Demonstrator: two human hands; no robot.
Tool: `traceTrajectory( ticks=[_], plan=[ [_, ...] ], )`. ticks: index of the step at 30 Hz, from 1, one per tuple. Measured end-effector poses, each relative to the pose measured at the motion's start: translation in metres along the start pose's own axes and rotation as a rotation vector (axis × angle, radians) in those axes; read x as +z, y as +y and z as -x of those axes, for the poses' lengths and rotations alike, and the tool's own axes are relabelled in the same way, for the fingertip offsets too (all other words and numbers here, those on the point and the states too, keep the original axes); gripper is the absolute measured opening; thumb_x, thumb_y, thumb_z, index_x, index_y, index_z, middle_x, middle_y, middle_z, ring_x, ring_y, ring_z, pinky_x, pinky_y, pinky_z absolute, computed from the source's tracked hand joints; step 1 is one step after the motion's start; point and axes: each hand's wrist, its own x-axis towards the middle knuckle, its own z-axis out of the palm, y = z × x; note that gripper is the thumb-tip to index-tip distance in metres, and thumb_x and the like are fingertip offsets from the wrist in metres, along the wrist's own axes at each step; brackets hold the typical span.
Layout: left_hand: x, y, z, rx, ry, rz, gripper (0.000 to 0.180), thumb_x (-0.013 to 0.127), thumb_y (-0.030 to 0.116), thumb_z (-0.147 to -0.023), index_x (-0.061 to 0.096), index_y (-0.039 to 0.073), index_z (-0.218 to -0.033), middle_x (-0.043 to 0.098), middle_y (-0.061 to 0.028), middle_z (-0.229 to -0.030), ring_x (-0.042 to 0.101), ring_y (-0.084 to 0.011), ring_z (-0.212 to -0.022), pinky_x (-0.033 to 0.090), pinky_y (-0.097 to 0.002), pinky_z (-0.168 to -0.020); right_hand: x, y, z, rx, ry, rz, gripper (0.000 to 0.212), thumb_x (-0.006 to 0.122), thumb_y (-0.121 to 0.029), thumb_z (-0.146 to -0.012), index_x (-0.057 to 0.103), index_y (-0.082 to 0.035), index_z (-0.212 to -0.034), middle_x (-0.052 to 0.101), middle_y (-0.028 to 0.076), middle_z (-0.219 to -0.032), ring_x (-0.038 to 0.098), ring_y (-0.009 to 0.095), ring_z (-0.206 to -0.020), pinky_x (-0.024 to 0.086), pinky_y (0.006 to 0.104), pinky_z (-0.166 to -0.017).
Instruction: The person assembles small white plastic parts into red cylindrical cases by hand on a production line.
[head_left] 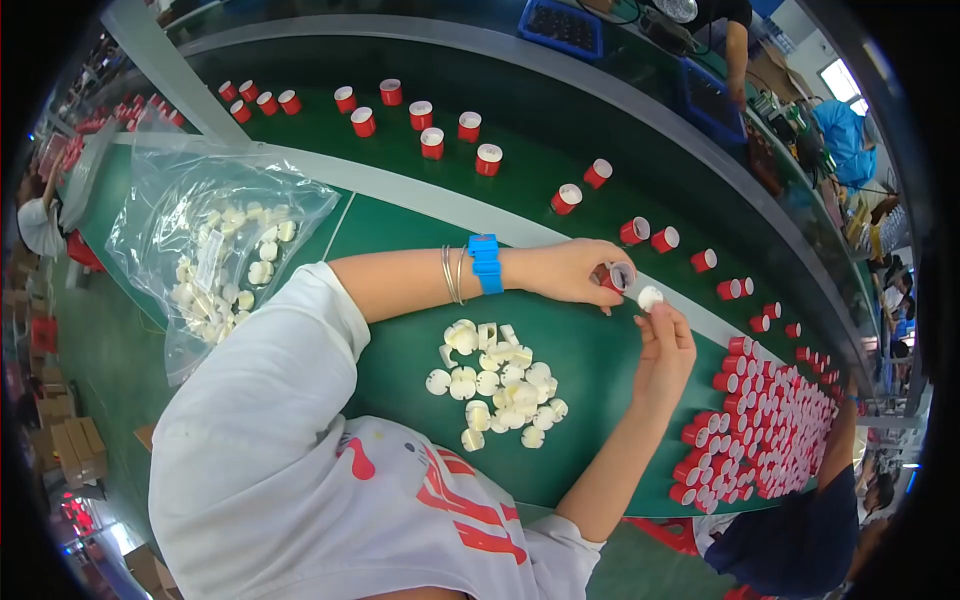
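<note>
Within left hand (566, 270) — red cup (614, 278) | pinched in right hand (664, 346) — white piece (649, 297)

Small red cup (616, 278) with pale rim: gripped in your left hand (572, 270), tilted, open mouth turned right, near far edge of table (600, 410). Round white piece (650, 298): pinched in your right hand (667, 348), just right of cup, not touching it.

The table (592, 385) has free room between the white parts (510, 385) and right forearm (615, 465); red cups (775, 435) and a plastic bag (165, 190) obstruct its ends.
</note>
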Motion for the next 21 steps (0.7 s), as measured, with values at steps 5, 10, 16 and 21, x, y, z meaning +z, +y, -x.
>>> traceTrajectory(
  ticks=[5,10,16,21],
  plan=[
    [0.003,0.002,-0.001,0.324,0.220,-0.516,0.034,0.071,0.008,-0.074,0.056,-0.002,-0.103,0.052,-0.0122,-0.100,0.060,-0.0222,-0.087,0.054,-0.0285,-0.071,0.026,0.005,0.001,-0.128,0.155,0.060,0.019,0.066,-0.008,-0.081,0.063,0.007,-0.093,0.061,0.012,-0.106,0.055,0.014,-0.087,0.043,0.0239,-0.075],
    [0.006,0.002,0.002,0.310,0.284,-0.542,0.033,0.073,0.009,-0.071,0.058,-0.002,-0.098,0.052,-0.0125,-0.098,0.058,-0.0228,-0.082,0.052,-0.0301,-0.068,0.040,0.016,0.005,-0.171,0.247,0.145,0.020,0.068,-0.010,-0.080,0.064,0.004,-0.093,0.060,0.008,-0.103,0.054,0.012,-0.085,0.040,0.0235,-0.075],
    [0.011,-0.004,0.003,0.383,0.339,-0.574,0.032,0.073,0.008,-0.070,0.056,0.000,-0.095,0.050,-0.0113,-0.094,0.055,-0.0248,-0.083,0.049,-0.0325,-0.068,0.042,0.018,0.003,-0.157,0.280,0.439,0.020,0.067,-0.012,-0.081,0.064,0.003,-0.093,0.061,0.005,-0.088,0.052,0.008,-0.073,0.039,0.0211,-0.064],
    [0.009,-0.007,0.003,0.386,0.318,-0.560,0.032,0.073,0.007,-0.069,0.053,0.000,-0.093,0.049,-0.0109,-0.093,0.053,-0.0264,-0.085,0.047,-0.0333,-0.070,0.049,0.003,0.007,-0.132,0.186,0.307,0.021,0.067,-0.015,-0.082,0.063,0.004,-0.089,0.060,0.004,-0.074,0.051,0.006,-0.063,0.038,0.0184,-0.054]
  ],
)
